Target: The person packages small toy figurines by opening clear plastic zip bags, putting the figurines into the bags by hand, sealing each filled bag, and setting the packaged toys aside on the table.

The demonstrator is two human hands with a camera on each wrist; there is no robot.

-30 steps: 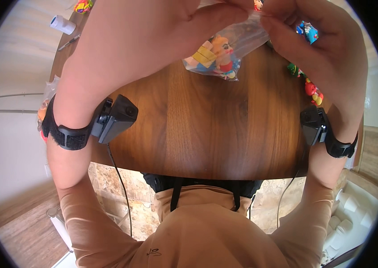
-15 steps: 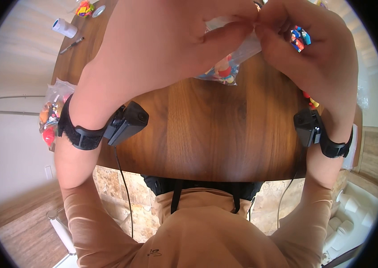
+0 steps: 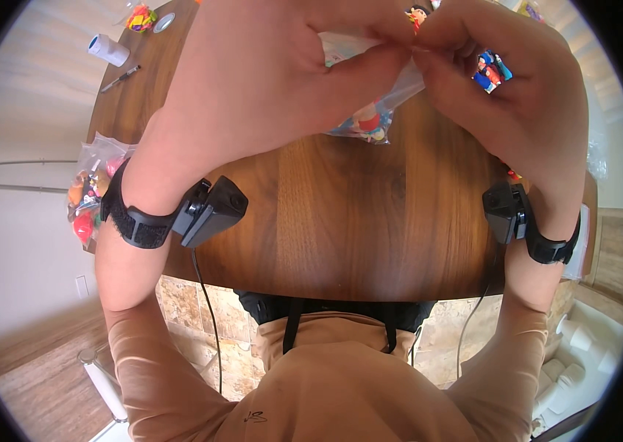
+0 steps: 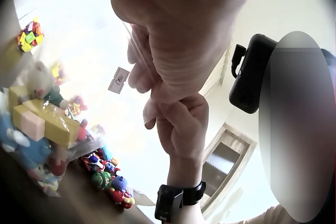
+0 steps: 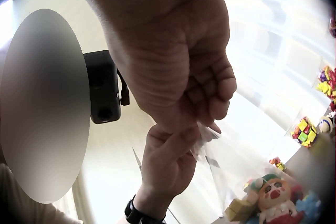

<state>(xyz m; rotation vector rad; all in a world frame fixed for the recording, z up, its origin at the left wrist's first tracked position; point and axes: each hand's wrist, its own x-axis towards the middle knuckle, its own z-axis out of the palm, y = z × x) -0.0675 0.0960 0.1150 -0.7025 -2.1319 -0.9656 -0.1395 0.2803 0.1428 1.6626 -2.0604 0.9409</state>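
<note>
A clear plastic bag (image 3: 370,118) of small toy figures hangs above the brown wooden table (image 3: 341,221). My left hand (image 3: 392,40) and my right hand (image 3: 433,48) meet at its top edge, and both pinch that edge between thumb and fingers. The left thumb lies across the front of the bag and hides much of it. In the right wrist view the bag (image 5: 247,171) hangs below the two pinching hands, with a clown-like figure (image 5: 273,198) and yellow blocks inside. In the left wrist view the bag (image 4: 37,124) is at the left.
Another bag of toys (image 3: 87,195) lies at the table's left edge. A white roll (image 3: 107,50), a pen (image 3: 120,77) and a small bright toy (image 3: 141,16) lie at the far left. Loose toy figures (image 3: 490,70) sit behind my right hand. Loose figures (image 4: 107,176) cluster on the table.
Both hands keep their pinch on the bag's top edge. The left thumb now covers more of the bag. The left wrist has come lower and to the right.
</note>
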